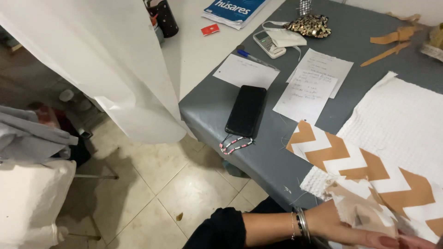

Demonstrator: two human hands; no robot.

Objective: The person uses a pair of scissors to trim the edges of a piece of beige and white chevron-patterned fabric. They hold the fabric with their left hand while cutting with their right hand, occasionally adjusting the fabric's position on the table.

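— Where is the chevron fabric (369,170), and how does it lie?

— It lies flat at the near edge of the grey tabletop (212,103). Its long axis runs diagonally, from a pointed corner near the papers down toward the near right corner. The zigzag bands are tan and white.

— What is under it?

— A white waffle-textured cloth (406,124), with small raised squares.

— And the hands?

— The left hand (341,226), with bracelets on the wrist, is closed on a crumpled beige scrap (360,210) at the edge of the fabric. Of the right hand (417,242) only fingertips show, so I cannot tell its state.

— What else is near?

— A black phone (247,110) with a beaded strap, handwritten papers (309,92), a pen (256,59). A white hanging sheet (110,60) covers the far left corner.
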